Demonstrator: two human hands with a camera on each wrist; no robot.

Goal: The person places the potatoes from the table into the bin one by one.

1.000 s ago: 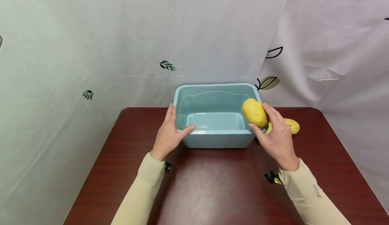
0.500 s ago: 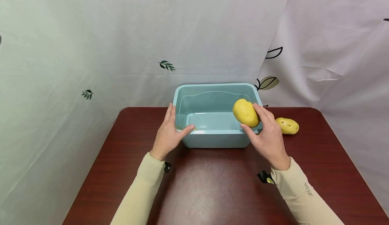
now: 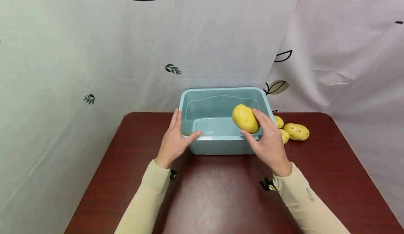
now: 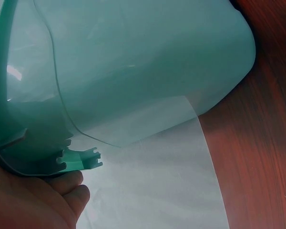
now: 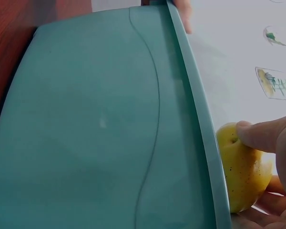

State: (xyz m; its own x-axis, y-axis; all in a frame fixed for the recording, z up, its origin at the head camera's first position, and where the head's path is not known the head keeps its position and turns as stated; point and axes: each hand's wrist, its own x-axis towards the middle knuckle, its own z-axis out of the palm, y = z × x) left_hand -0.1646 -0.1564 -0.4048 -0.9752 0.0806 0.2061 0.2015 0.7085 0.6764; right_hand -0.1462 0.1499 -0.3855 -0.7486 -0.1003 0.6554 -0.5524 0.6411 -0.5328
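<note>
My right hand [image 3: 266,142] holds a yellow potato [image 3: 245,119] between thumb and fingers, over the right part of a light blue plastic bin [image 3: 225,138]. In the right wrist view the potato [image 5: 243,167] shows dark specks, with the thumb on top and fingers beneath, just past the bin's rim [image 5: 200,100]. At the bin's near left corner, my left hand [image 3: 175,141] grips the rim, its thumb over the near edge and its fingers along the left side. In the left wrist view, fingertips [image 4: 76,191] show below the rim beside the moulded corner.
Several more potatoes [image 3: 296,131] lie on the table just right of the bin, one partly hidden behind my right hand. The dark red wooden table [image 3: 214,188] extends toward me. A pale printed cloth [image 3: 221,34] hangs right behind the bin.
My right hand has moved left with the potato, from the bin's right rim to over its inside. More of the potatoes on the table now show. The left hand stays on the corner.
</note>
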